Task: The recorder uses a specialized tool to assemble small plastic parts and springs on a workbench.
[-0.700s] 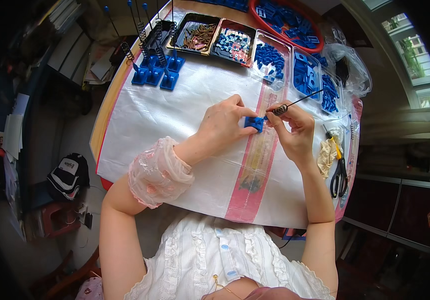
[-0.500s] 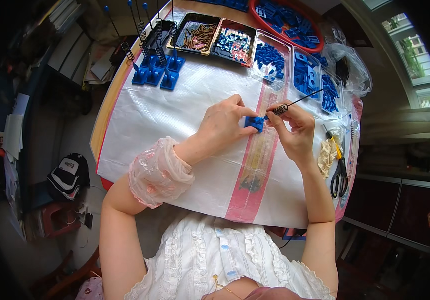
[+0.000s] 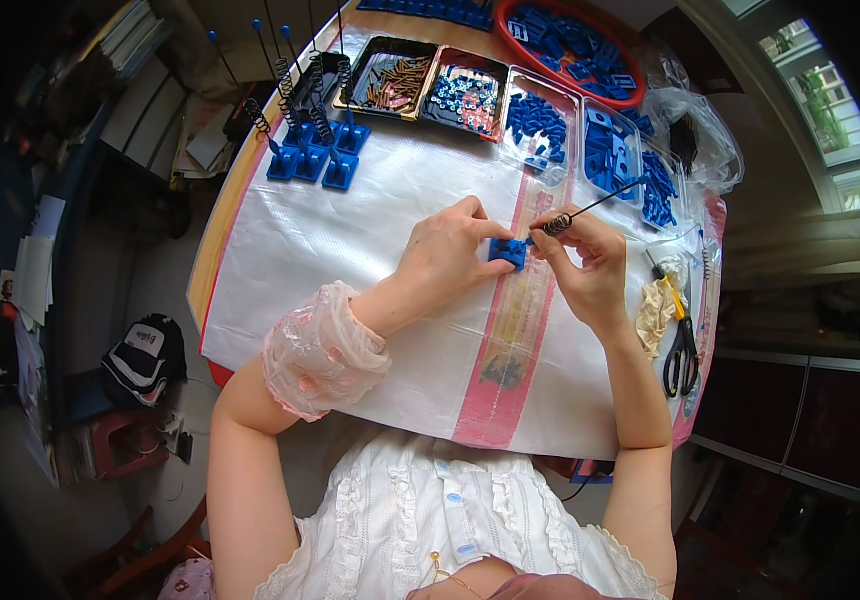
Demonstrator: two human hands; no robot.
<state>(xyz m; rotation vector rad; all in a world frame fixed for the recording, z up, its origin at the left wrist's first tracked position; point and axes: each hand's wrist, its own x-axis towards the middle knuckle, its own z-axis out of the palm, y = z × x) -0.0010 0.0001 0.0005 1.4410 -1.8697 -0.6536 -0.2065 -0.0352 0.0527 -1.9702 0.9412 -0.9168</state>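
My left hand (image 3: 445, 245)'s pinching a blue block (image 3: 506, 254) mid-mat (image 3: 350, 220), right hand (image 3: 590, 260) pinching a rod (image 3: 600, 202), long axis aimed at 2 o'clock. From the block: tray (image 3: 378, 50) of brown pins (image 3: 400, 82) at 11, red basin (image 3: 625, 102) of blue parts (image 3: 570, 45) near 1.

Beyond the fingers (image 3: 488, 228) lie rectangular plastic trays (image 3: 431, 82); far left, square-based plastic spring stands (image 3: 302, 166); right, loop-handled scissors (image 3: 687, 335).

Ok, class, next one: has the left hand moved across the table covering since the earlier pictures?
No, not noticeably: judged against the pink-edged stripe on the table covering, the left hand keeps its place; the whole view has shifted slightly.
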